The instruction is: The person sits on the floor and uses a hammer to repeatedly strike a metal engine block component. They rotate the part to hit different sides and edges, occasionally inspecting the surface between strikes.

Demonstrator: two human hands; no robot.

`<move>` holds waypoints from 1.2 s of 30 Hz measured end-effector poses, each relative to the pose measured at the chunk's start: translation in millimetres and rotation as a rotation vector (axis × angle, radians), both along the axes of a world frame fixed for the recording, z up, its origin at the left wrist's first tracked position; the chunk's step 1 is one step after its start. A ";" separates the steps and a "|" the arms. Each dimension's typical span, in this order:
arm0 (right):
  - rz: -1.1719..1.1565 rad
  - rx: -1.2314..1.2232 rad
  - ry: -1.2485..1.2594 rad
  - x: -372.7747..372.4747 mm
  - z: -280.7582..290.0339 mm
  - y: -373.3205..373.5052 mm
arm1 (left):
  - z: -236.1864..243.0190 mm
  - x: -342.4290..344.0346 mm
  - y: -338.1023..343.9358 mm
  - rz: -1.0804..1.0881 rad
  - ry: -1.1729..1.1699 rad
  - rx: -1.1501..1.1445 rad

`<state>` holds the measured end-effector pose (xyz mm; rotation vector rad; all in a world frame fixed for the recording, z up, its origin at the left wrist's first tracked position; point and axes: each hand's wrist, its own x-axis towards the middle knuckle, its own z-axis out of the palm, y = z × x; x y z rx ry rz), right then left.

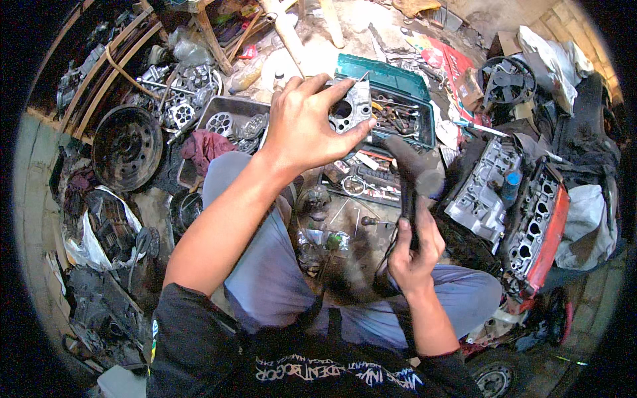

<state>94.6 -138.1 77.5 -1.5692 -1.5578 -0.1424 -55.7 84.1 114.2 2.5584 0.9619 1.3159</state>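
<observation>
My left hand is raised in front of me, gripping a silvery cast-metal housing by its edges. A round bore and smaller holes show in that housing; my fingers cover part of it. Lower and to the right, my right hand is wrapped round the handle of a hammer. The dark hammer head is up, smeared by motion, with its round face toward me. Hammer head and housing appear apart. Behind the housing stands an opened teal toolbox holding wrenches and other hand tools.
Below the toolbox lies a dark tool tray. Two engine cylinder heads rest at the right. To the left are a steel wheel rim, a red rag and a grey bin of metal parts. A screwdriver lies between my legs.
</observation>
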 end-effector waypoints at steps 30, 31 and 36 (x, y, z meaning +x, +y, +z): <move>0.134 0.027 1.597 23.9 12.7 87.9 | 8.0 51.7 -2.4 -0.278 -0.612 -0.635; 0.153 0.019 1.611 24.4 14.4 87.5 | 1.4 55.0 0.7 -0.294 -0.664 -0.682; 0.152 0.023 1.586 37.2 26.0 89.8 | -7.4 68.8 5.0 -0.355 -0.927 -0.942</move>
